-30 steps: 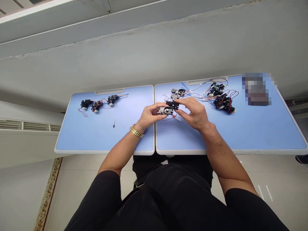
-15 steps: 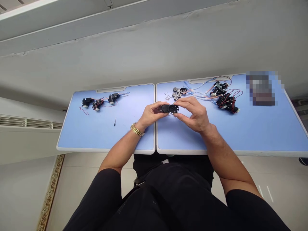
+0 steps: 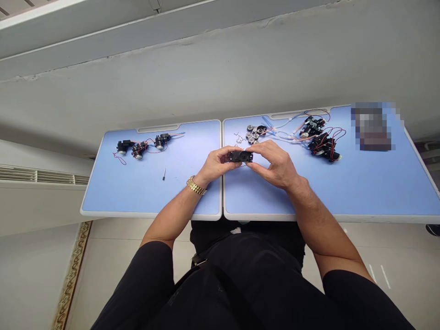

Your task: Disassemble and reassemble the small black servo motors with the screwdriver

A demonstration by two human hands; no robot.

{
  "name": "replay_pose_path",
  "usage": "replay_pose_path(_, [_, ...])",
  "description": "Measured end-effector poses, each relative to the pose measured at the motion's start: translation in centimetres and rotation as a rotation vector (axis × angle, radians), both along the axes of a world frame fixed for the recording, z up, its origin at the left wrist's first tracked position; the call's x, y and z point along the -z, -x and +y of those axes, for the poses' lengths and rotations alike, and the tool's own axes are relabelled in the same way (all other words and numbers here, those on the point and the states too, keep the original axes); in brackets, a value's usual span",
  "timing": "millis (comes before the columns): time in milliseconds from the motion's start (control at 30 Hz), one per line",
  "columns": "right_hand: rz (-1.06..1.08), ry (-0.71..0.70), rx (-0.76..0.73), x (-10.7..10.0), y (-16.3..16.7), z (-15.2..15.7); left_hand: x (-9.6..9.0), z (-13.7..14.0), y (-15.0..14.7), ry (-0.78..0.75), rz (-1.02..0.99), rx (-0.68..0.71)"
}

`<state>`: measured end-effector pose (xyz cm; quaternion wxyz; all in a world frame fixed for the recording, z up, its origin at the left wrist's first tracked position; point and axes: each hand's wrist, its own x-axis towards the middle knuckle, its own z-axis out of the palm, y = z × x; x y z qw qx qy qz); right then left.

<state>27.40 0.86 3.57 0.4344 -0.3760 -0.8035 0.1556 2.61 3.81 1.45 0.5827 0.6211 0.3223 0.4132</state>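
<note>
A: Head view: what occupies the centre of the frame?

B: A black housing (image 3: 241, 156), slightly right of centre and held lengthwise across the frame. It is seen over the near left part of the right table (image 3: 360, 188), beside the seam with the left table (image 3: 117, 192). A round feature marks its visible face.

A: How are the hands disposed?

B: The left hand (image 3: 213, 166) is clamped on the housing's left end, thumb at the lower edge and fingers at the upper. The right hand (image 3: 275, 164) pinches the right end in like manner. The two are close together; whether their fingertips touch cannot be told. A gold-coloured wristband (image 3: 196, 185) encircles the left wrist.

A: What lies just above the hands?

B: Scattered small screws (image 3: 239, 139) and, to their right, a cluster of round metal parts (image 3: 252, 135). Toward the upper right, black units with red wires (image 3: 323, 145) lie in a heap; a dark object (image 3: 374, 128), obscured by pixelation, lies beyond them.

A: And at the left of the frame?

B: Three black units (image 3: 139, 149) form a loose row on the upper part of the left table. Below them, a small screwdriver (image 3: 164, 174) lies well apart from the hands.
</note>
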Motion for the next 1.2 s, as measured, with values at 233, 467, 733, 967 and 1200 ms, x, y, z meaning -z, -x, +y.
replay_pose_path(233, [0.034,-0.001,0.005,0.13,0.02,0.09,0.06,0.01,-0.02,0.033,0.03,0.004])
replay_pose_path(467, [0.05,-0.044,-0.008,0.28,0.01,0.19,0.46,-0.17,-0.21,0.058,0.024,-0.005])
replay_pose_path(733, [0.052,-0.028,0.035,0.63,-0.04,0.2,0.79,-0.04,-0.15,0.115,0.022,-0.013])
replay_pose_path(967, [0.047,0.007,0.039,0.54,-0.04,0.18,0.75,0.0,-0.21,0.102,0.01,-0.024])
replay_pose_path(1200, [0.204,0.071,0.061,-0.1,0.1,-0.21,0.66,0.04,-0.11,0.112,0.05,-0.045])
